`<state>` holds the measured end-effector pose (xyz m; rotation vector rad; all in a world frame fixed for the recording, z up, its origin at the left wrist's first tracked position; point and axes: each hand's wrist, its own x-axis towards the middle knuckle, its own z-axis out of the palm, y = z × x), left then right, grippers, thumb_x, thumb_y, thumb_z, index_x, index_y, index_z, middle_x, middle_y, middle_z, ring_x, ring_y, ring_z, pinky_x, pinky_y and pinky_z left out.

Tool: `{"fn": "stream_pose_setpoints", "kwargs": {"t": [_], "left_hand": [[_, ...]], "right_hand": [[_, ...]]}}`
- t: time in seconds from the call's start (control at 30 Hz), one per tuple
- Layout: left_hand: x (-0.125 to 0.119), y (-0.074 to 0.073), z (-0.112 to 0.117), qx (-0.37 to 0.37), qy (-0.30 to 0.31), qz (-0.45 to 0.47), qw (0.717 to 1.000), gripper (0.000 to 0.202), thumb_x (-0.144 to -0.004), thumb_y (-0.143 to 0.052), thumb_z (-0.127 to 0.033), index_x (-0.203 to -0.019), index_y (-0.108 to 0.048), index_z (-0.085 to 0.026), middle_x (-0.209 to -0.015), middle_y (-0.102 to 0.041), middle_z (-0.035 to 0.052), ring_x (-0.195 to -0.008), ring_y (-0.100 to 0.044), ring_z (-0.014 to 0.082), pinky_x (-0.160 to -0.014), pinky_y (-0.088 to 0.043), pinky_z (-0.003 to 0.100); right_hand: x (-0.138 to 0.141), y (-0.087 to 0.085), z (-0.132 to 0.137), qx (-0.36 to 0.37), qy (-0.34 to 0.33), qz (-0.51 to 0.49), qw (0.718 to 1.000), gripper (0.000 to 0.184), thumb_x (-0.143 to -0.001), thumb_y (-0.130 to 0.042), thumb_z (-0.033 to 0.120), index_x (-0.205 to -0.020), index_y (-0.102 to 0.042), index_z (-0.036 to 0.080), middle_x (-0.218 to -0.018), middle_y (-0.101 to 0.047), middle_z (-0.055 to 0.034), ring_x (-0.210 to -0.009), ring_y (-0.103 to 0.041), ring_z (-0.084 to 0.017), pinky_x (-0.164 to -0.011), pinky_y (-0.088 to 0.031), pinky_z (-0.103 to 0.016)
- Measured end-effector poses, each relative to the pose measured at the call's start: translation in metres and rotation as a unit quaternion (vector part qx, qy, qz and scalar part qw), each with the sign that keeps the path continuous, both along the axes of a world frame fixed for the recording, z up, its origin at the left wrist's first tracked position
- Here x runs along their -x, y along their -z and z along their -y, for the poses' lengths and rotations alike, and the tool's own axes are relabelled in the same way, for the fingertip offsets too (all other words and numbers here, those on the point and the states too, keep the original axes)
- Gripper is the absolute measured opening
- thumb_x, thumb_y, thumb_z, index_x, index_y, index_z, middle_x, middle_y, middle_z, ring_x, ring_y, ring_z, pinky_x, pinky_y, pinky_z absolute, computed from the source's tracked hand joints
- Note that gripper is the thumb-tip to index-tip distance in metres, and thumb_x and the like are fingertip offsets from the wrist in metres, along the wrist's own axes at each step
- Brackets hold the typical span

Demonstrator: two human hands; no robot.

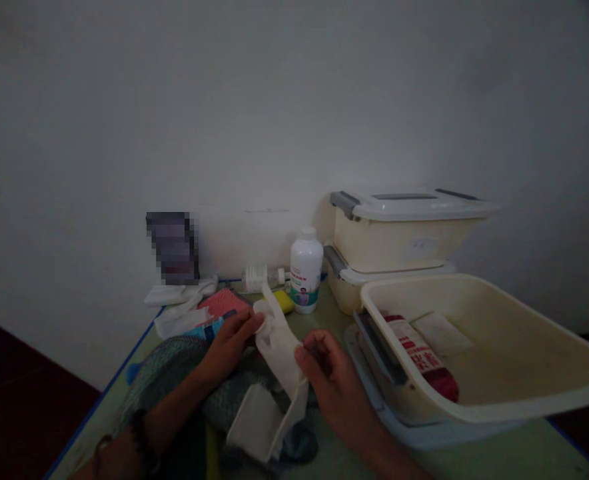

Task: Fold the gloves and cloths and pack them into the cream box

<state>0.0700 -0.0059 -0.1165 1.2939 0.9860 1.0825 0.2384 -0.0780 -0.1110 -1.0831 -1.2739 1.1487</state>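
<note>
Both of my hands hold a limp white cloth piece point(279, 350) between them above the table. My left hand point(232, 340) pinches its upper left side, and my right hand point(332, 373) pinches its right edge between thumb and fingers. A narrow strip of it sticks up at the top, and a wider folded flap point(257, 420) hangs below. Its exact kind is unclear. Under my hands lies a bunched dark grey-green fabric point(174, 373). A blue packet point(207, 330) lies just beyond my left hand, partly covered by it.
An open cream bin point(514, 393) at the right holds a red-labelled bottle point(422, 357) and a white packet point(442, 333). Lidded boxes point(399, 240) are stacked behind it. A white bottle point(306, 270), yellow sponge point(282, 302), pink cloth point(224, 303) and pixelated upright object point(174, 247) stand or lie near the wall.
</note>
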Motion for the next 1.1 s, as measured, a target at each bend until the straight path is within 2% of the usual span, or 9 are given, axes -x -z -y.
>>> {"fn": "stream_pose_setpoints", "kwargs": {"t": [0.1, 0.2, 0.33, 0.47, 0.6, 0.73, 0.87, 0.97, 1.1], "left_hand": [[-0.003, -0.001, -0.001, 0.016, -0.005, 0.012, 1.000, 0.038, -0.070, -0.060, -0.055, -0.065, -0.054, -0.017, -0.050, -0.051, -0.0049, -0.039, -0.048, 0.0114, -0.039, -0.043, 0.024], [-0.004, -0.006, 0.000, 0.007, -0.041, 0.020, 0.999, 0.039, -0.068, -0.060, -0.057, -0.062, -0.052, -0.019, -0.048, -0.051, -0.0056, -0.039, -0.049, 0.0116, -0.040, -0.043, 0.024], [-0.004, -0.011, 0.002, -0.022, -0.101, 0.030, 0.994, 0.042, -0.069, -0.058, -0.060, -0.060, -0.048, -0.020, -0.048, -0.048, -0.0062, -0.044, -0.049, 0.0118, -0.042, -0.042, 0.022], [-0.001, -0.009, 0.005, -0.046, -0.121, 0.027, 0.991, 0.040, -0.072, -0.058, -0.057, -0.062, -0.047, -0.020, -0.052, -0.049, -0.0064, -0.047, -0.048, 0.0111, -0.044, -0.041, 0.021], [0.003, -0.004, 0.006, -0.056, -0.057, 0.015, 0.997, 0.041, -0.079, -0.047, -0.059, -0.063, -0.048, -0.021, -0.049, -0.049, -0.0053, -0.044, -0.048, 0.0127, -0.043, -0.041, 0.023], [0.005, -0.002, 0.007, -0.060, 0.023, -0.007, 0.998, 0.041, -0.082, -0.044, -0.054, -0.059, -0.050, -0.020, -0.043, -0.051, -0.0032, -0.038, -0.047, 0.0136, -0.039, -0.039, 0.025], [0.005, -0.003, 0.007, -0.082, 0.039, -0.022, 0.996, 0.048, -0.085, -0.043, -0.050, -0.048, -0.043, -0.019, -0.037, -0.049, -0.0023, -0.037, -0.043, 0.0103, -0.043, -0.037, 0.023], [0.006, -0.003, 0.008, -0.091, 0.059, -0.018, 0.994, 0.050, -0.083, -0.043, -0.055, -0.050, -0.046, -0.018, -0.042, -0.050, -0.0013, -0.039, -0.045, 0.0104, -0.041, -0.037, 0.023], [0.006, -0.006, 0.012, -0.102, 0.078, -0.015, 0.992, 0.042, -0.081, -0.047, -0.055, -0.064, -0.052, -0.017, -0.053, -0.052, -0.0019, -0.043, -0.049, 0.0112, -0.040, -0.040, 0.023]], "right_hand": [[0.003, 0.006, -0.005, 0.026, 0.026, -0.070, 0.997, 0.033, -0.080, -0.057, 0.043, -0.101, -0.047, 0.021, -0.071, -0.046, 0.0047, -0.063, -0.047, -0.011, -0.058, -0.039, -0.022], [0.001, 0.007, -0.008, 0.055, 0.017, -0.084, 0.995, 0.046, -0.076, -0.062, 0.043, -0.113, -0.046, 0.021, -0.071, -0.046, 0.0057, -0.058, -0.047, -0.010, -0.054, -0.038, -0.022], [-0.004, 0.002, -0.007, 0.031, 0.004, 0.031, 0.999, 0.030, -0.082, -0.054, 0.043, -0.097, -0.058, 0.017, -0.068, -0.049, 0.0033, -0.059, -0.049, -0.011, -0.054, -0.037, -0.024], [-0.004, -0.001, -0.002, -0.052, -0.013, 0.190, 0.980, 0.033, -0.087, -0.046, 0.044, -0.080, -0.060, 0.015, -0.071, -0.055, -0.0022, -0.068, -0.051, -0.015, -0.060, -0.038, -0.027], [-0.005, 0.001, -0.003, -0.111, 0.021, 0.303, 0.946, 0.026, -0.085, -0.052, 0.036, -0.068, -0.056, 0.016, -0.069, -0.053, -0.0020, -0.068, -0.050, -0.016, -0.061, -0.038, -0.028], [-0.013, -0.005, -0.005, -0.201, 0.075, 0.278, 0.936, 0.021, -0.091, -0.043, 0.023, -0.084, -0.061, 0.017, -0.085, -0.061, -0.0059, -0.085, -0.055, -0.018, -0.075, -0.043, -0.031], [-0.015, -0.010, -0.001, -0.283, 0.127, 0.269, 0.912, 0.015, -0.090, -0.044, 0.018, -0.093, -0.060, 0.017, -0.089, -0.061, -0.0065, -0.090, -0.056, -0.017, -0.080, -0.045, -0.029], [-0.012, -0.006, 0.001, -0.303, 0.123, 0.256, 0.910, 0.018, -0.090, -0.041, 0.013, -0.098, -0.057, 0.018, -0.087, -0.060, -0.0054, -0.087, -0.058, -0.016, -0.077, -0.047, -0.026], [-0.008, 0.003, 0.001, -0.300, 0.072, 0.266, 0.913, 0.034, -0.089, -0.035, 0.006, -0.115, -0.053, 0.019, -0.100, -0.057, -0.0084, -0.096, -0.056, -0.016, -0.083, -0.047, -0.027]]}}
